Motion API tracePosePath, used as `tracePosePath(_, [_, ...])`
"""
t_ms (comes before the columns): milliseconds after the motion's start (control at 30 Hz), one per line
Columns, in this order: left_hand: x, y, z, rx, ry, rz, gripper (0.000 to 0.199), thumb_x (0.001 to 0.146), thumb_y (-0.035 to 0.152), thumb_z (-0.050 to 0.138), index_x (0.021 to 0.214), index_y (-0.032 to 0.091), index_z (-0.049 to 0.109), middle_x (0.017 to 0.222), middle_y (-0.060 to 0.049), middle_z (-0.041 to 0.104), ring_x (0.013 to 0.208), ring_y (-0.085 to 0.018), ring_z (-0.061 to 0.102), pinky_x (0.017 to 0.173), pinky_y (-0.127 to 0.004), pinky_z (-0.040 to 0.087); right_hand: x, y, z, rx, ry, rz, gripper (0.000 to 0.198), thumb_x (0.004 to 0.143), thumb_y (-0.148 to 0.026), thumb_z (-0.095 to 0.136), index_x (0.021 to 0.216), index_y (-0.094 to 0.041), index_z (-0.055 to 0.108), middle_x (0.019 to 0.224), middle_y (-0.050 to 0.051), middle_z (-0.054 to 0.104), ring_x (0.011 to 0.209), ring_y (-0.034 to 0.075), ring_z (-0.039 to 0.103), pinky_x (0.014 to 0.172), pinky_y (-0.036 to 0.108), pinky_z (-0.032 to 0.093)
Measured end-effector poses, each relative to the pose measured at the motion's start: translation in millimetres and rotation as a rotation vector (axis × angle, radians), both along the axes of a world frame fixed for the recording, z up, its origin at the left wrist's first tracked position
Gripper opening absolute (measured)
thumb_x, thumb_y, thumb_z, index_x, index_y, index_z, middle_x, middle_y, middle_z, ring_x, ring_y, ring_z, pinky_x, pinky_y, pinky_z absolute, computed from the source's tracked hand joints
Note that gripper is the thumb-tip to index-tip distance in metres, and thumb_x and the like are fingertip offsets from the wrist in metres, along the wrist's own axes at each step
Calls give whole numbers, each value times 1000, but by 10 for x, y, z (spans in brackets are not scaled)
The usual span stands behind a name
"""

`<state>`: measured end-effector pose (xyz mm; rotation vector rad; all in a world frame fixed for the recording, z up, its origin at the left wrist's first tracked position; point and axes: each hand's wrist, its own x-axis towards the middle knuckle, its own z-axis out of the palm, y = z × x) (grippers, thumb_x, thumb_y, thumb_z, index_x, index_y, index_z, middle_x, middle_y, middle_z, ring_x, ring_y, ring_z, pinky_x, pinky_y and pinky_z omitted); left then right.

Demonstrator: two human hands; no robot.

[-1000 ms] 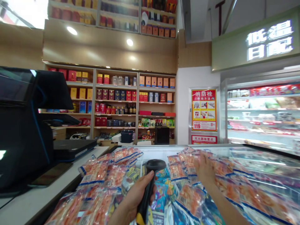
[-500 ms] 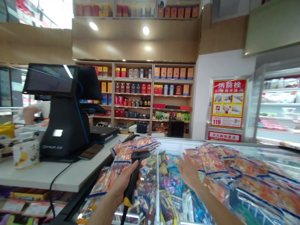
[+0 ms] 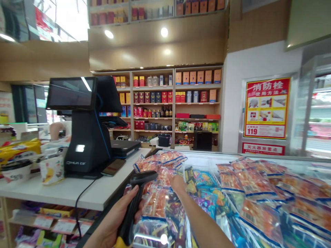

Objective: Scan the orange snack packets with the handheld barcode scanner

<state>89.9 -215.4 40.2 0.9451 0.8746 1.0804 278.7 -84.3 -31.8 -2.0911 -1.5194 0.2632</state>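
In my left hand [image 3: 126, 210] is a black barcode scanner [image 3: 133, 196] with yellow trim. My fingers wrap its handle, and its head points to the right. My right hand [image 3: 178, 184] reaches across to the left pile, fingers curled at the upper right edge of a clear food packet [image 3: 155, 201] with orange contents and a blue border. The fingertips are partly hidden. This packet lies on the freezer's glass top, beside the scanner. More such packets [image 3: 167, 158] lie just behind it.
A second spread of similar packets [image 3: 254, 181] covers the right of the freezer. Colourful wrapped goods [image 3: 207, 203] show through the glass. To the left, a counter [image 3: 103, 191] carries a checkout terminal [image 3: 86, 137], a phone [image 3: 113, 167] and paper cups [image 3: 51, 170]. Stocked shelves [image 3: 152, 106] stand behind.
My right hand has swung left from the right-hand packets to the left pile, its fingers going from spread to curled. A packet there has shifted right. The scanner has moved left and lower.
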Motion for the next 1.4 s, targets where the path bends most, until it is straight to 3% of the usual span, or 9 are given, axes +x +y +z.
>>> tracePosePath(167, [-169,38,-110,-52,-15,8,33,63,45,53,77,15,51,49,5,45,32,-4,37,33,-15,28,50,30,-43,33,28,-51,40,73,-44,32,76,-17,61,85,11,62,82,23,55,64,32,40])
tracePosePath(367, [-37,-20,-125,-61,-16,-67,35,65,46,50,78,14,52,47,4,46,32,-4,38,32,-15,28,507,-39,-55,284,40,-63,41,75,-39,26,66,-17,60,72,7,63,73,18,56,60,24,37])
tracePosePath(533, [-16,-97,-15,-38,32,-153,40,66,49,46,80,13,53,47,2,47,31,-6,40,31,-17,29,816,-171,20,427,172,-124,41,70,-46,29,71,-17,58,74,8,63,73,21,55,59,26,37])
tracePosePath(733, [-206,-171,241,35,113,-209,41,67,49,45,76,10,55,47,0,49,33,-8,43,33,-19,32,851,-192,92,495,352,-159,38,63,-51,35,71,-19,54,71,7,62,67,22,54,55,28,37])
tracePosePath(833, [-22,-172,255,28,58,-248,44,69,51,40,78,10,55,46,0,49,31,-7,42,35,-20,32,892,-272,138,543,390,-173,36,62,-51,38,69,-20,53,68,6,62,65,22,54,54,28,37])
tracePosePath(933, [287,-160,156,-16,6,-361,42,70,49,40,81,11,54,48,0,50,33,-7,42,38,-21,33,1051,-383,179,604,361,-195,35,63,-49,37,68,-19,54,68,7,61,65,21,54,55,27,37])
tracePosePath(1067, [589,-187,22,-46,-2,-382,41,67,50,44,81,12,53,49,1,50,34,-7,43,37,-19,31,1343,-500,172,584,269,-280,37,66,-48,34,70,-18,55,71,7,62,66,20,54,56,27,36])
tracePosePath(1200, [685,-198,-11,-45,-8,-409,41,66,49,46,83,12,52,49,1,49,34,-7,42,35,-19,29,1505,-568,137,557,214,-321,37,70,-46,32,72,-17,56,74,7,62,71,20,54,58,26,34])
tracePosePath(1400, [756,-241,2,-52,-25,-435,40,68,48,44,85,12,51,49,2,48,34,-7,42,35,-18,28,1491,-603,158,507,192,-352,33,71,-43,34,73,-18,55,76,6,62,72,20,54,59,26,33])
